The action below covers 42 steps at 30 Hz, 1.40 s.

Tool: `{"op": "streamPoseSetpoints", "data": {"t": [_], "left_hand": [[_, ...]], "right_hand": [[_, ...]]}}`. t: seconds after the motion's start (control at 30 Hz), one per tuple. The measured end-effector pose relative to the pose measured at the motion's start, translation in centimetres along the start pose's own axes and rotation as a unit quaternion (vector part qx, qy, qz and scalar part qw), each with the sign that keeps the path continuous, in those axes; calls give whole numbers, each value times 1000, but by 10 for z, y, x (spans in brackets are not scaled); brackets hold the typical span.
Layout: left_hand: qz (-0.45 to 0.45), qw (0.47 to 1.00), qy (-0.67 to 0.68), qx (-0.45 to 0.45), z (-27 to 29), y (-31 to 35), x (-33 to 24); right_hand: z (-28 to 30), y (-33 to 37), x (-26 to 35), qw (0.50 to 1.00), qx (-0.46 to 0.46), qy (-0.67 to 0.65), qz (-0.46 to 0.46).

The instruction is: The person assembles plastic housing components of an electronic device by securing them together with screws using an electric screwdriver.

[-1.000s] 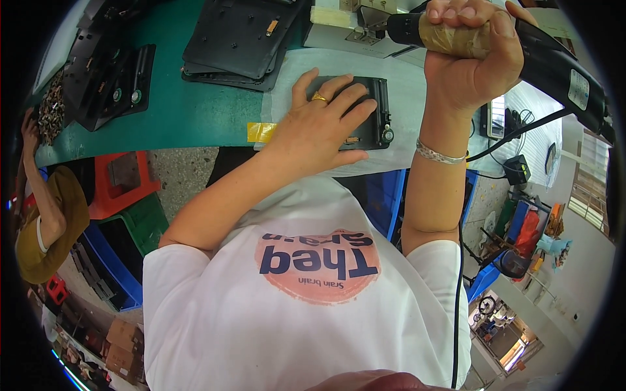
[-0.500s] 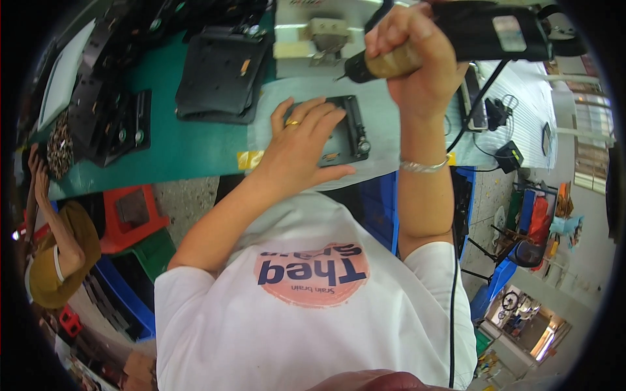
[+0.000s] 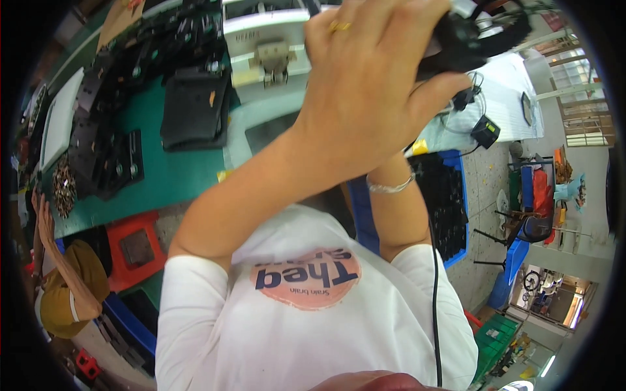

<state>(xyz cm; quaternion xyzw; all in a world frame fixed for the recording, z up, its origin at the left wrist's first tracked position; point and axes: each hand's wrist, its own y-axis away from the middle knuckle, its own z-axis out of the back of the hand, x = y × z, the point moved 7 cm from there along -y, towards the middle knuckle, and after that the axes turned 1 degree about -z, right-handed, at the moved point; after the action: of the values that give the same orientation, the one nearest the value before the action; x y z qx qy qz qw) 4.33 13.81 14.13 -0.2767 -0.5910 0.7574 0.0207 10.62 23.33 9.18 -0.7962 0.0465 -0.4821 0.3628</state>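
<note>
My left hand, with a ring on one finger, is raised over the bench close to the view. Its thumb points right; its other fingers bend away at the top edge, their tips hidden. A black tool body, seemingly the electric screwdriver, shows between the fingers and thumb; whether the left hand grips it is unclear. Behind the left hand rises my right forearm with a silver bracelet; the right hand itself is covered. A flat dark plate lies on the pale mat, partly hidden by my left arm.
Stacked black plates lie on the green bench, with more black parts further left. A metal fixture stands at the back. A blue crate of black parts sits below right. Another person's arm is at far left.
My left hand has lifted off the black plate and moved up and right, in front of my right hand and the tool. The view has shifted to the right.
</note>
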Motion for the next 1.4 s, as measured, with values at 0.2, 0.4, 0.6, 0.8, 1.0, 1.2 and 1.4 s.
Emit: {"op": "streamPoseSetpoints", "data": {"t": [0.2,0.4,0.6,0.8,1.0,1.2,1.4], "left_hand": [[21,993,81,87,-1,6,4],[-8,975,171,140,3,28,19],[91,945,5,315,25,148,66],[59,931,-77,351,18,172,54],[65,925,-90,363,12,179,59],[79,925,-86,361,12,178,60],[87,925,-81,360,12,178,60]], "right_hand": [[66,9,-18,996,3,-28,-84],[73,14,-13,965,102,-199,-139],[61,43,-5,966,108,-179,-152],[59,50,-13,968,89,-179,-153],[60,50,-14,969,102,-177,-140],[59,51,-16,965,112,-190,-144],[53,46,-18,962,122,-191,-150]]}}
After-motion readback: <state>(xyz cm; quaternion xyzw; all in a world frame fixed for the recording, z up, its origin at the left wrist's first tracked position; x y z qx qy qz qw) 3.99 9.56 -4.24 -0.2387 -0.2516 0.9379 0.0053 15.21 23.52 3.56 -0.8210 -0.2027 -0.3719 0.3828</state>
